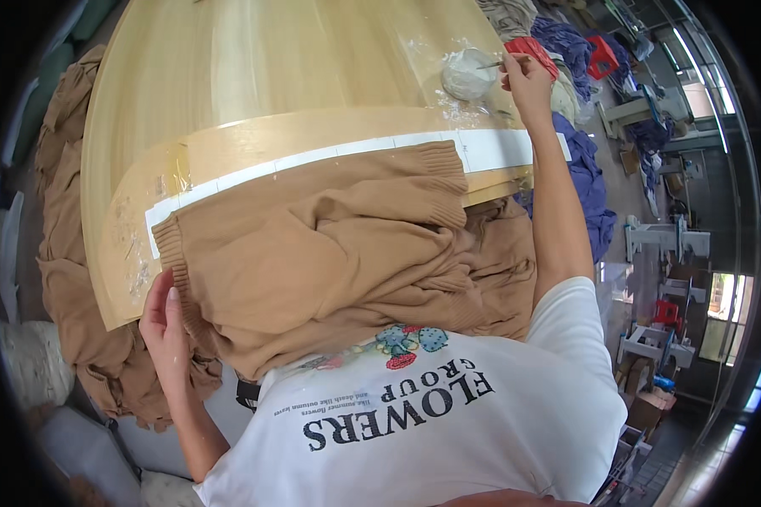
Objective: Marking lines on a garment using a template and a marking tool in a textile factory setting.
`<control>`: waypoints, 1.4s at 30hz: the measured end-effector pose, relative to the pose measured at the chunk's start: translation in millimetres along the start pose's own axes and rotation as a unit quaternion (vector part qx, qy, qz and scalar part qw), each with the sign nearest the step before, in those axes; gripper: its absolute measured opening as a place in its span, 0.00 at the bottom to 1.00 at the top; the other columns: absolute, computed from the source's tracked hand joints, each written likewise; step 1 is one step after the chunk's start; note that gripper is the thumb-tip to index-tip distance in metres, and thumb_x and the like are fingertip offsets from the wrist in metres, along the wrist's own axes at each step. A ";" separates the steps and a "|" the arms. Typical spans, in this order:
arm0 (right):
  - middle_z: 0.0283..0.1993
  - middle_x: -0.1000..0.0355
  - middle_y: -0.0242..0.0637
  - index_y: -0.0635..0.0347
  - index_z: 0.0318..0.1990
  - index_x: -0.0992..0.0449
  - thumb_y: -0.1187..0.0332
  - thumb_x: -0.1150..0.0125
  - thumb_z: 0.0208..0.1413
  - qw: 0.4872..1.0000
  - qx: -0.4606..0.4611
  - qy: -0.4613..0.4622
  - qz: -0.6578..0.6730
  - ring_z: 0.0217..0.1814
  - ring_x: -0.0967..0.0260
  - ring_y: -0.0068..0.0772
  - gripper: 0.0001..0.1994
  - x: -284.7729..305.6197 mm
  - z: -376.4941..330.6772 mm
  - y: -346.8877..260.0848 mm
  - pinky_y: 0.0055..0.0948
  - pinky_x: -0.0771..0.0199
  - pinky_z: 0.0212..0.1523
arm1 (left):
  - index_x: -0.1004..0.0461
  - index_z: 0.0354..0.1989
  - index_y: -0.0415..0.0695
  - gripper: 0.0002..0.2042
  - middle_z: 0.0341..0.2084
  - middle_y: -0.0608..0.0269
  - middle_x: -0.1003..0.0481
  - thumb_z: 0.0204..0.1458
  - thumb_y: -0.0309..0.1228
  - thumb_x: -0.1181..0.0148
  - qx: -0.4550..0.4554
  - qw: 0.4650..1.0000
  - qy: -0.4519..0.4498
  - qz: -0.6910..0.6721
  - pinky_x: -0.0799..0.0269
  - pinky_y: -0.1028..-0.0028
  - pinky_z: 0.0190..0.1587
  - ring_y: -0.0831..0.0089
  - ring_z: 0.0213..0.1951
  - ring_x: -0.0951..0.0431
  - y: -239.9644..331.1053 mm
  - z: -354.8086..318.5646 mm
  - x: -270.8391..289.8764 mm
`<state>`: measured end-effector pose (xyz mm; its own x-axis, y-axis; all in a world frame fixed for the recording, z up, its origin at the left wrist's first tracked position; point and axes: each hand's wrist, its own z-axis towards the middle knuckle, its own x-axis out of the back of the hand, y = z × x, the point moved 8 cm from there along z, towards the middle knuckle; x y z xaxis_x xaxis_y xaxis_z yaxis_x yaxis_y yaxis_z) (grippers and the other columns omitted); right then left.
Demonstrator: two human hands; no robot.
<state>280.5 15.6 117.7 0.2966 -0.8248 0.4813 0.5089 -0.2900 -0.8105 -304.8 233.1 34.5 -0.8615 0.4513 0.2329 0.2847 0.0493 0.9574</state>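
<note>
**A:** Where is your left hand (165, 325) right now?

**B:** It rests against the lower left edge of the tan knitted garment (330, 253), fingers held flat and close together along the ribbed hem, thumb tucked behind the cloth. The garment lies bunched across the near edge of the pale wooden table (254, 68), draping down toward your white printed shirt (431, 414).

**A:** And your right?

**B:** Your right hand (526, 80) is stretched out to the far right corner of the table, fingertips pinched on a thin stick-like tool (492, 64) whose tip sits in a crumpled whitish bag (468, 74). Just behind that hand lies something flat and red (533, 49).

**A:** Any labels or strips to go by?

**B:** A long white paper strip (490, 148) runs across the table just beyond the garment's upper hem, marked off in segments; its left end peeks out near your left hand. It lies on a darker wooden band covered with shiny clear film (177, 160).

**A:** What else surrounds you?

**B:** More tan cloth (68, 253) hangs heaped at the table's left side, and blue fabric (588, 186) is piled to the right, beyond your forearm.
</note>
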 end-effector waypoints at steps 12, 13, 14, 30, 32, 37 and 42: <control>0.36 0.27 0.43 0.69 0.38 0.29 0.69 0.49 0.59 0.988 0.036 0.028 0.151 0.37 0.26 0.31 0.10 0.2 -34.3 -51.1 0.24 0.23 0.39 | 0.30 0.48 0.34 0.14 0.44 0.61 0.27 0.56 0.28 0.49 -0.030 0.992 0.126 0.014 0.38 0.79 0.52 0.79 0.47 0.30 5.0 -8.0 33.1; 0.36 0.27 0.43 0.70 0.38 0.29 0.69 0.49 0.59 0.983 0.044 0.003 0.179 0.37 0.26 0.32 0.10 -22.3 -55.9 -83.7 0.25 0.23 0.39 | 0.29 0.48 0.34 0.14 0.44 0.61 0.26 0.56 0.28 0.49 -0.020 0.992 0.126 0.018 0.38 0.79 0.51 0.79 0.46 0.30 7.7 -8.3 31.5; 0.36 0.27 0.44 0.71 0.37 0.30 0.70 0.50 0.59 0.974 0.052 -0.032 0.217 0.37 0.26 0.33 0.10 -61.9 -78.4 -111.0 0.26 0.22 0.39 | 0.29 0.48 0.35 0.13 0.43 0.61 0.26 0.56 0.28 0.49 -0.026 0.989 0.142 0.033 0.36 0.79 0.50 0.79 0.46 0.30 -0.7 -13.8 40.5; 0.32 0.28 0.36 0.67 0.37 0.29 0.77 0.45 0.53 0.893 0.157 -0.384 0.176 0.35 0.27 0.22 0.04 -283.5 -216.9 -186.3 0.18 0.28 0.34 | 0.30 0.47 0.34 0.16 0.38 0.63 0.25 0.53 0.31 0.44 0.093 0.990 0.092 0.049 0.33 0.80 0.43 0.80 0.39 0.29 -81.0 -39.0 55.2; 0.30 0.28 0.34 0.65 0.37 0.27 0.76 0.43 0.53 0.913 0.143 -0.326 0.200 0.30 0.30 0.19 0.05 -269.1 -207.1 -186.2 0.16 0.30 0.31 | 0.30 0.49 0.36 0.17 0.38 0.64 0.25 0.53 0.33 0.44 0.143 0.987 -0.051 -0.057 0.33 0.80 0.42 0.81 0.38 0.29 -87.0 -42.0 18.9; 0.29 0.29 0.31 0.59 0.45 0.28 0.73 0.48 0.57 0.898 0.067 -0.329 0.282 0.25 0.37 0.15 0.09 -229.7 -189.2 -210.8 0.14 0.34 0.27 | 0.29 0.43 0.38 0.11 0.30 0.72 0.26 0.58 0.32 0.50 0.096 0.984 0.084 -0.127 0.34 0.83 0.32 0.86 0.28 0.31 -85.9 -31.6 22.1; 0.53 0.34 0.40 0.62 0.41 0.36 0.84 0.57 0.49 0.755 0.159 -0.569 0.284 0.33 0.38 0.13 0.12 -235.9 -234.8 -295.1 0.15 0.34 0.34 | 0.28 0.40 0.36 0.08 0.31 0.67 0.25 0.56 0.22 0.52 -0.210 0.963 -0.156 -0.064 0.31 0.82 0.37 0.81 0.34 0.27 107.4 -39.2 -48.6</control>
<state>-129.4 181.8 165.0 0.9507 0.2310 0.2070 0.1522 0.2339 -0.9603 -248.8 181.5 132.7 -0.6919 0.7139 0.1077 -0.0675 -0.2125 0.9748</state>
